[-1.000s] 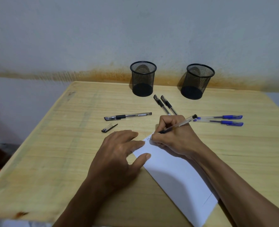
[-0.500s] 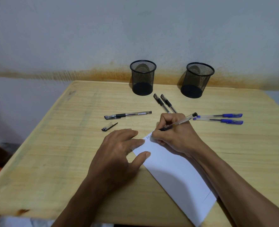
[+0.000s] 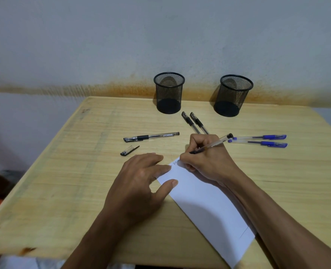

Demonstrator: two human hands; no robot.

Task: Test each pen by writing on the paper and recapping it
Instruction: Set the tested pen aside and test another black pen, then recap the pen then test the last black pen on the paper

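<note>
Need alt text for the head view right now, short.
The right hand writes with an uncapped pen on white paper that the left hand holds flat; its cap lies on the wooden table.

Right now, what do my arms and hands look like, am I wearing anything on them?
Both arms are bare from where they enter the view to the fingertips: no sleeves show. The left hand and the right hand wear no gloves, and no ring, watch or bracelet shows on either hand or wrist. The left thumbnail is short. Each forearm is slender and runs to the bottom edge of the picture.
</note>
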